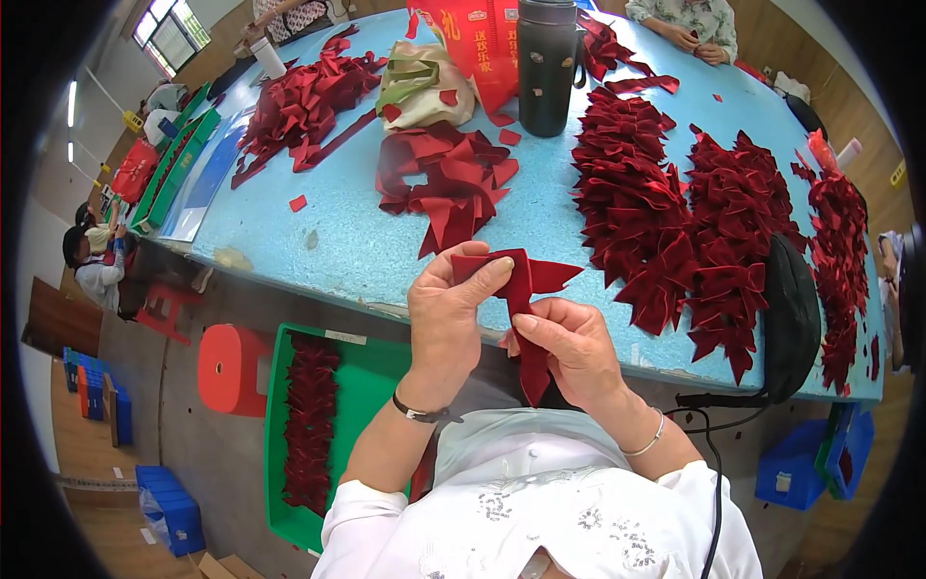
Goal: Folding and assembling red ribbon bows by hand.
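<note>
- Left hand (451, 323): thumb pressed on the folded top of a dark red velvet ribbon (522, 281), pinching it.
- Right hand (576, 349): thumb and fingers pinching the hanging tail just below.
- Ribbon's held up between both hands, near edge of the blue table (352, 253); one pointed end sticks out right.
- Step looks like folding or knotting; can't tell which.
- Next move probably calls for keeping the crossing pinched while the tail is drawn snug.
</note>
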A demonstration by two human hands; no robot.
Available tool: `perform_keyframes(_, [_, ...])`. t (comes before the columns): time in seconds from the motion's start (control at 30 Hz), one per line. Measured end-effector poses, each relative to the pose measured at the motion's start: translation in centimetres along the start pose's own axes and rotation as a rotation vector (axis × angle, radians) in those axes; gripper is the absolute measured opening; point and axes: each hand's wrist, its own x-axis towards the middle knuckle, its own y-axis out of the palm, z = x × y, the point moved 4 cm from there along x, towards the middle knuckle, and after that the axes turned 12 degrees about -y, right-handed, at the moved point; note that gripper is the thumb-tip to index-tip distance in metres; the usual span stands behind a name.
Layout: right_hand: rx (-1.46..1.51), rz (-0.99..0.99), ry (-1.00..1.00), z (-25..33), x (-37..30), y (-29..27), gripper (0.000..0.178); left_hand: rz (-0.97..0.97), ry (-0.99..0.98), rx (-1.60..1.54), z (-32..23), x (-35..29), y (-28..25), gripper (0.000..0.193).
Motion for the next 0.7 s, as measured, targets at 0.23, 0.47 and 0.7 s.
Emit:
perform_keyframes(0.23, [-0.082,-0.016,-0.135,-0.8,-0.5,1.4,0.008,0.103,-0.226,-0.091,-0.3,-0.6,-0.5,0.023])
perform_keyframes(0.47, [-0.409,0.105,-0.231,0.1,-1.5,4.4,0.011,0.177,-0.277,-0.116,-2.1,-3.1,-0.2,0.020])
perform_keyframes(0.7, [-0.575,0.150,-0.557,0.0,-2.6,5.6,0.018,0.302,-0.110,0.056,-4.4,-6.6,-1.0,0.023])
